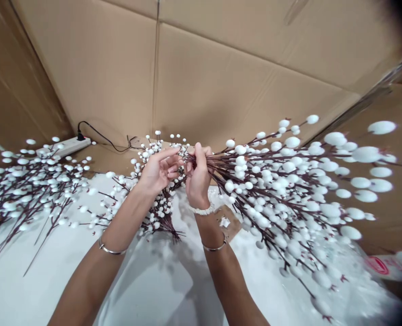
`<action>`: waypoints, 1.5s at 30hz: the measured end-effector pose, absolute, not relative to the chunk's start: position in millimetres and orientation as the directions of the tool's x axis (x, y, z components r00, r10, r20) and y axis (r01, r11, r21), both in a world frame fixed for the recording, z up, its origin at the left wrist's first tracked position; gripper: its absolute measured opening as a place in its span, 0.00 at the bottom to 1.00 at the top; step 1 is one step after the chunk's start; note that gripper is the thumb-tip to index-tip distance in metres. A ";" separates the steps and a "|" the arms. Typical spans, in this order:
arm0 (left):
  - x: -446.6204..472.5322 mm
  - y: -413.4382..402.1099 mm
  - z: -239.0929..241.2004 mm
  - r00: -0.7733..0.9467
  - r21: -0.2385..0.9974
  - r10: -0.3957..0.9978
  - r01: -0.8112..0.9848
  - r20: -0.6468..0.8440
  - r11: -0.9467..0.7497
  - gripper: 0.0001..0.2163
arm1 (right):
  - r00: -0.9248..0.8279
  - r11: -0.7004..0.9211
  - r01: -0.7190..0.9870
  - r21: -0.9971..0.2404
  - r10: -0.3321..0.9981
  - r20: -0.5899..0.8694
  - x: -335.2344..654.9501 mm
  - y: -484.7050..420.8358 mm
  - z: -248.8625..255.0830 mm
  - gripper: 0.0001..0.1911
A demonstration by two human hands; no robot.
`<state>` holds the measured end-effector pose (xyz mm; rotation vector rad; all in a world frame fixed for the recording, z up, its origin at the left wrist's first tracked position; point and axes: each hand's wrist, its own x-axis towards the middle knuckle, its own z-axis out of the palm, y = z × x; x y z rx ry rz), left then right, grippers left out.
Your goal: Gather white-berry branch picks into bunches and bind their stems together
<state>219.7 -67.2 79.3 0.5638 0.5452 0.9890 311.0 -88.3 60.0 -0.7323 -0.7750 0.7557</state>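
My right hand (pixel 199 176) is closed around the thin brown stems of a bunch of white-berry branches (pixel 289 181), held sideways above the table. Its berry heads fan out to the right. Close by on the left, my left hand (pixel 162 172) has its palm turned up and its fingers loosely bent and apart, with the fingertips at the stem ends. Whether they touch the stems is hard to see. Behind and below my hands lies another bunch of white-berry branches (pixel 163 208), its stem ends gathered and pointing toward the lower right.
More white-berry branches (pixel 34 190) lie spread at the left. A power strip (pixel 68 146) with a black plug and cable stands behind them. Cardboard walls (pixel 201 68) enclose the white table (pixel 142 290). Clear plastic wrapping (pixel 353 290) and a cardboard scrap (pixel 233 222) lie at the right.
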 end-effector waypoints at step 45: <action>231.4 -90.9 82.9 0.194 0.801 0.980 -0.592 0.034 0.089 0.26 | 0.380 0.389 -0.595 -0.704 0.907 0.180 322.2 -88.6 74.7 0.17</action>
